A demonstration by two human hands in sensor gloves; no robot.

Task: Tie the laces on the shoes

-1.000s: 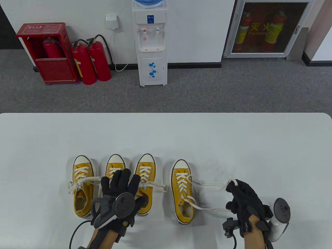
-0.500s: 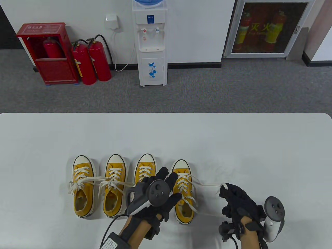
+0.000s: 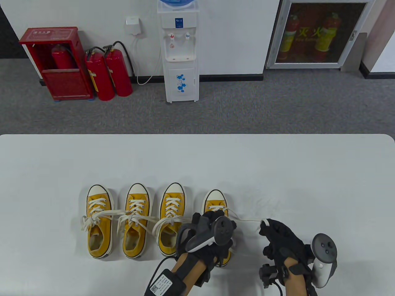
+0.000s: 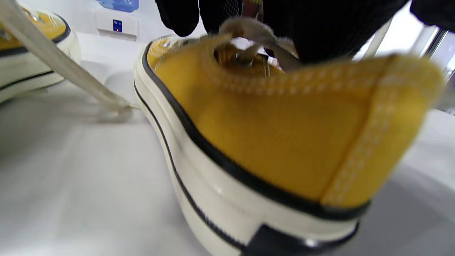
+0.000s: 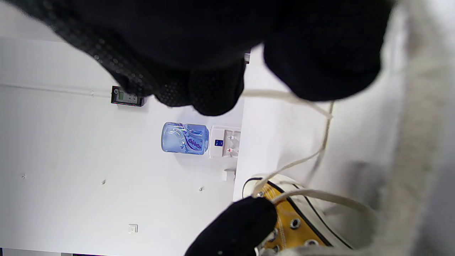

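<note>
Our left hand (image 3: 213,234) curls over the rightmost shoe (image 3: 215,199), grip unclear, while at three o'clock our right hand (image 3: 279,236) pinches its lace (image 3: 247,220).

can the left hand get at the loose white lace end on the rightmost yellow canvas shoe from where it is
Probably yes. The left hand already lies over the rightmost yellow canvas shoe, its fingers at the eyelets in the left wrist view. The right hand holds one white lace off to the side, leaving the way free.
</note>
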